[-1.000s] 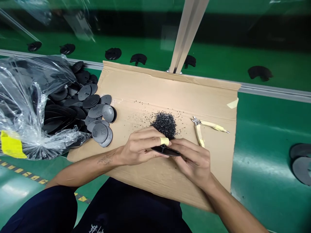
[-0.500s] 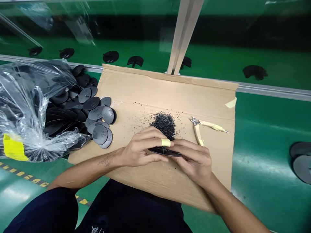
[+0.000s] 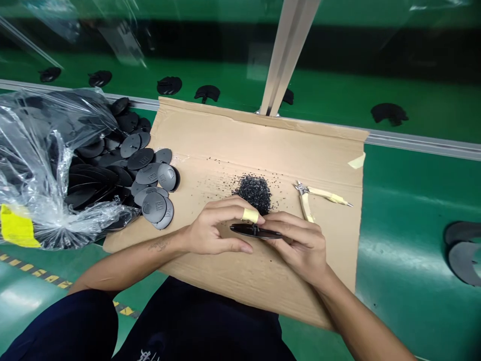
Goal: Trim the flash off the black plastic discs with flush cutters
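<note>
**Brown cardboard sheet (image 3: pixel 319 155), two bare hands above it, one thin black oval disc (image 3: pixel 240 229) in the grip**

Sheet: largest item, flat under the work; a pale strip of tape (image 3: pixel 356 161) sits at its right edge.

Clear crinkled plastic bag (image 3: pixel 30 130) lies at far left, a bright yellow label (image 3: pixel 18 228) on its lower part. Dark grey-black oval discs (image 3: pixel 141 159) spill from it in an overlapping heap onto the sheet's left side.

Right hand (image 3: pixel 304 245): fingers clamped on the right end of the disc, which is held nearly edge-on near the sheet's middle. Left hand (image 3: pixel 212 225): thumb and forefinger spread apart, disc's left end in the gap between them; forefinger tip close above the small post on the disc. Contact there: cannot tell.

Small metal cutting pliers with pale yellow handles (image 3: pixel 306 206) lie with handles apart, beyond the right hand. A mound of tiny black fragments (image 3: pixel 254 193) sits just beyond the fingers, loose bits scattered round it. Smallest: yellow tape band (image 3: pixel 250 215) round the left forefinger.
</note>
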{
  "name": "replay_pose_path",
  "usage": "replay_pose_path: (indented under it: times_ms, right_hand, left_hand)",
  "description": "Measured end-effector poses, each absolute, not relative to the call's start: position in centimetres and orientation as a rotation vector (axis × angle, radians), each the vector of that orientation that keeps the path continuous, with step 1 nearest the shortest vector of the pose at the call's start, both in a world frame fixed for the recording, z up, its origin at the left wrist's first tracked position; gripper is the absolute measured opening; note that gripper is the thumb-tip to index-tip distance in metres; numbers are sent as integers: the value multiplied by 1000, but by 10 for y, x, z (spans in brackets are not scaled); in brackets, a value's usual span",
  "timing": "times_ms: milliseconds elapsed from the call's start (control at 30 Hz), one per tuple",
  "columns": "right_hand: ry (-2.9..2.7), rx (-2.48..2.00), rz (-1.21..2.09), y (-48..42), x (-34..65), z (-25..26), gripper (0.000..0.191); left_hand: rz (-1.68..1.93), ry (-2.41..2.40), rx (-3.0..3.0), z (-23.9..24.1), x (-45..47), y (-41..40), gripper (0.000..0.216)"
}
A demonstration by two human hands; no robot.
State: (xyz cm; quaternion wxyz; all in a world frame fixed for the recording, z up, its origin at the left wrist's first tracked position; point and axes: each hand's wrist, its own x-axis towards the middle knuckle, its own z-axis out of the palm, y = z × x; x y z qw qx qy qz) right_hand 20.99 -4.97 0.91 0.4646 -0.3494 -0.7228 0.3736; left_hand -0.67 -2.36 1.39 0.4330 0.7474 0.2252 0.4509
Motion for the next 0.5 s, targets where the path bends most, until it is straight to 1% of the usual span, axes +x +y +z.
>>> replay_pose_path:
  times_ms: [100,233,300,400,433,500]
  right_hand:
    - [-1822,-851,831,-51,209,10,26]
    - [-1807,-858,768,-53,209,14,30]
    - [-1793,-859,784,-54,209,16,27]
    - [-1763,-845,854,-53,211,18,22]
    - [-1748,-841,874,-52,211,18,21]
    - [-1726,-842,900,-51,212,18,19]
  left_hand:
    - [1159,582,1943,14,-6,-24,25]
    - [1211,652,2039,14,-5,-26,21]
    - [1166,634,1996,15,-5,-26,24]
    - [1024,611,1770,17,-8,-24,48]
    - [982,617,1695,18,-9,-24,50]
    - [925,626,1602,18,-10,-22,37]
